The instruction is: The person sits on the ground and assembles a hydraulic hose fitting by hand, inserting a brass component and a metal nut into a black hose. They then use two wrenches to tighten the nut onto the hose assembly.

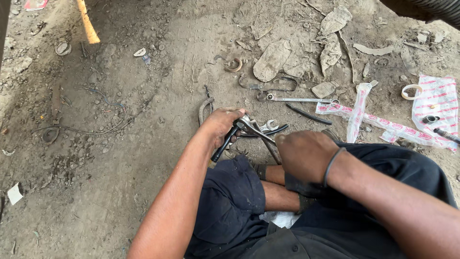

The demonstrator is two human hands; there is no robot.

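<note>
A person sits on bare, dusty ground [110,158] in dark work clothes, knees drawn up at the bottom of the frame, with both hands meeting over the lap. The left hand [221,125] is wrapped closed around the black handles of a pair of pliers [242,130], whose metal head points toward three o'clock. The right hand [304,154], a dark band on its wrist, is curled into a fist just beside the tool's head; whatever it grips is hidden behind the knuckles, and the hand itself blocks the spot where the tool bites. Just beyond the hands, at twelve o'clock, an open-ended spanner [269,125] and a black-handled tool lie in the dirt. Farther out at one o'clock rests a long combination wrench [299,100], with a thin black rod [309,115] below it. At two to three o'clock, torn red-and-white plastic wrapping [433,108] spreads across the soil, holding small dark fittings, and a roll of pale tape [411,91] sits at its upper edge. Flattened grey scraps of rag [272,60] and a curved metal clip [234,65] litter the far ground at twelve o'clock. At ten o'clock, loose wire [103,98] trails through pebbles, and an orange strip [87,24] marks the far edge.
</note>
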